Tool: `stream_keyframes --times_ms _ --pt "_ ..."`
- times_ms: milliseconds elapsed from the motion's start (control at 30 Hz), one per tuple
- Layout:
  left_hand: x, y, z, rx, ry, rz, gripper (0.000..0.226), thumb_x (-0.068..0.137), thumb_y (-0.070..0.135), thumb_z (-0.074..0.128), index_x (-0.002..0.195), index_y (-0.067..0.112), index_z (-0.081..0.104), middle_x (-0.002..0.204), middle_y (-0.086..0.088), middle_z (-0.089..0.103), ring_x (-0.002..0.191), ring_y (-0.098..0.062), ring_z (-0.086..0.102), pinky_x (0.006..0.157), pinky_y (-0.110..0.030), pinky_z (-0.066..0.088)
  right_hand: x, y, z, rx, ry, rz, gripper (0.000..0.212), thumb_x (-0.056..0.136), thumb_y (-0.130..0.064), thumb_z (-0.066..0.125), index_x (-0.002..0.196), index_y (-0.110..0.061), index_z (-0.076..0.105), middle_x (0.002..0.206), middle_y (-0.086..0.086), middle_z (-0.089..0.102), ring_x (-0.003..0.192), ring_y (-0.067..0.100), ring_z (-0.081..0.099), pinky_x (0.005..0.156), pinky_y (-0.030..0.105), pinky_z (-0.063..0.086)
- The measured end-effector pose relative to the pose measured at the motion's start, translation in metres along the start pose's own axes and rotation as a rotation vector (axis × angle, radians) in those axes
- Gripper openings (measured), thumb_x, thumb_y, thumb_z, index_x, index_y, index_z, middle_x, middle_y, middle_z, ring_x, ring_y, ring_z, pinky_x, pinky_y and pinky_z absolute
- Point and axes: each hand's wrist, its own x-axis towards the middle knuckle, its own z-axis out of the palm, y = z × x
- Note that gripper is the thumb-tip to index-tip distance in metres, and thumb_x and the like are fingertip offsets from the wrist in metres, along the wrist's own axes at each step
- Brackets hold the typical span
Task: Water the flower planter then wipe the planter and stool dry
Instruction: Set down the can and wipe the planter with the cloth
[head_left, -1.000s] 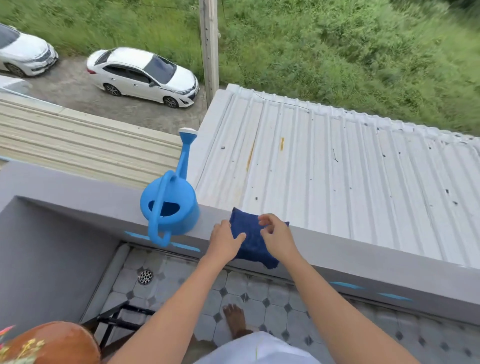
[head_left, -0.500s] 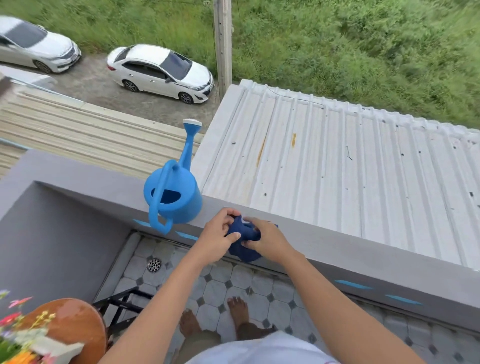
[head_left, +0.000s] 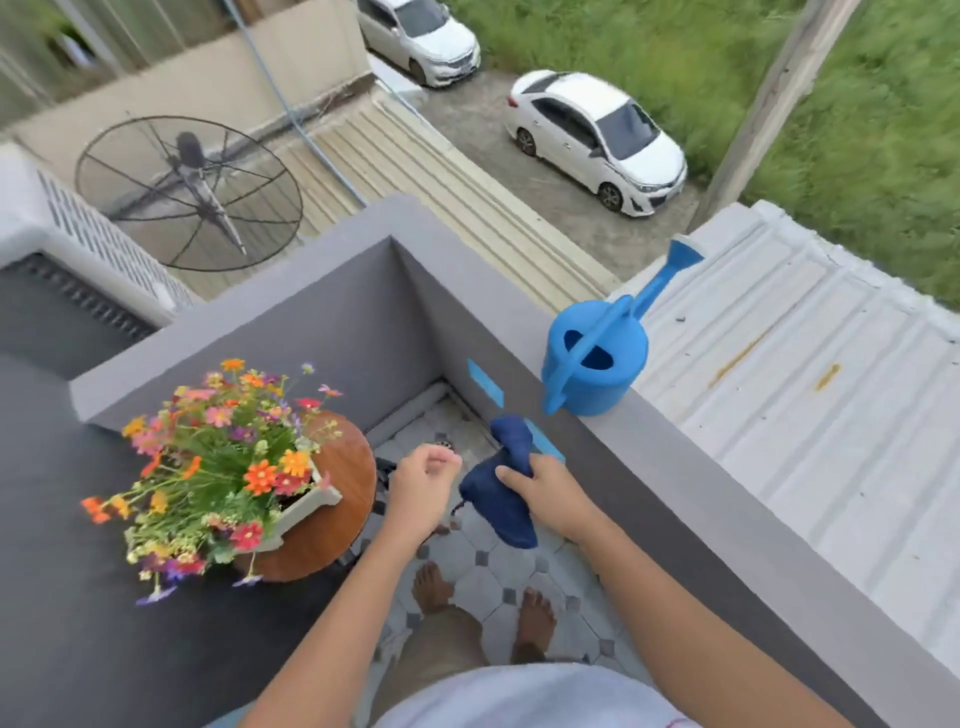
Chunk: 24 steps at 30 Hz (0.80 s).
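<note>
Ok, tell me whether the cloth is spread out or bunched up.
Bunched up: the dark blue cloth hangs crumpled from the right hand, off the ledge.

A small upstairs balcony of a home is showing here. A grey rendered parapet wall (head_left: 649, 467) is running from centre to lower right, and a patterned tile floor (head_left: 483, 566) with a floor drain (head_left: 443, 445) is lying below it. Corrugated metal roofs (head_left: 810, 415) are spreading across the right, a mesh satellite dish (head_left: 189, 192) is sitting at upper left, and two white cars (head_left: 597, 137) are standing beside long grass (head_left: 857, 156) at the top. A flower planter (head_left: 306, 506) is resting on a round wooden stool (head_left: 343, 499) at lower left.
</note>
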Motion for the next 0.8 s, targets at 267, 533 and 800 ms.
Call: stream_keyframes --times_ms 267,533,800 --pt "-0.008 -0.081 -0.061 -0.52 0.254 -0.519 0.016 0.099 0.016 0.045 0.106 0.011 0.058 0.085 -0.009 0.068 0.05 -0.015 0.045 0.039 -0.022 0.033 0.036 -0.056 0.08 -0.042 -0.079 -0.039 0.047 0.099 -0.028 0.06 0.06 -0.016 0.037 0.055 0.0 0.041 0.051 0.014 0.04 0.05 0.028 0.028" --pt "0.021 -0.114 -0.103 -0.919 0.403 -0.634 0.018 0.1 0.028 0.041 0.093 0.02 0.056 0.08 -0.006 0.058 0.052 -0.011 0.03 0.045 -0.022 0.025 0.05 -0.076 0.121 -0.151 -0.081 0.013 0.048 0.097 -0.03 0.062 0.06 -0.013 0.035 0.061 0.008 0.044 0.057 0.021 0.042 0.05 0.03 0.029" --pt "0.042 -0.117 -0.11 -1.036 0.402 -0.69 0.021 0.106 0.018 0.026 0.098 0.02 0.045 0.067 -0.004 0.047 0.056 -0.01 0.027 0.056 -0.018 0.029 0.069 -0.098 0.146 -0.196 -0.084 0.066 0.051 0.097 -0.024 0.061 0.057 -0.013 0.031 0.057 0.005 0.036 0.054 0.018 0.036 0.052 0.031 0.027"
